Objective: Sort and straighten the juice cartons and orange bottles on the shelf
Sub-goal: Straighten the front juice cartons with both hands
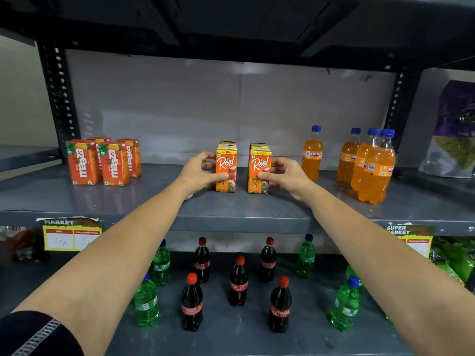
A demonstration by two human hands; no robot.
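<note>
Two bare forearms reaching up over the lower shelf (244,340), past upright Coca-Cola bottles (238,281) and green Sprite bottles (146,301), none touched. Higher, on the grey middle shelf (231,214): left hand (199,173) wrapped around the outer side of the left row of Real apple juice cartons (226,169), thumb across the front carton's face, other fingers (209,156) curled along its far side. Right hand (288,176) mirroring that on the right row of Real cartons (259,172), thumb on the front face, fingers closed loosely against the outer side. Both grips partly closed on the cartons, not clenched.

Risks, judged from here: light, tall cartons standing one behind another, so squeezing only the front carton likely to skew or topple those behind; uneven inward push likely to twist a row; right elbow swinging outward near the closest Fanta bottles (372,170), crowded at the shelf's right end and easy to knock over.

Look of the goods: Real cartons upright, orange with yellow tops, labels forward, narrow gap between the two rows. Maaza cartons (102,161) grouped at left, upright, slightly angled. One Fanta bottle (311,155) standing apart just right of the Real rows, three more bunched and overlapping beyond it, blue caps up.
</note>
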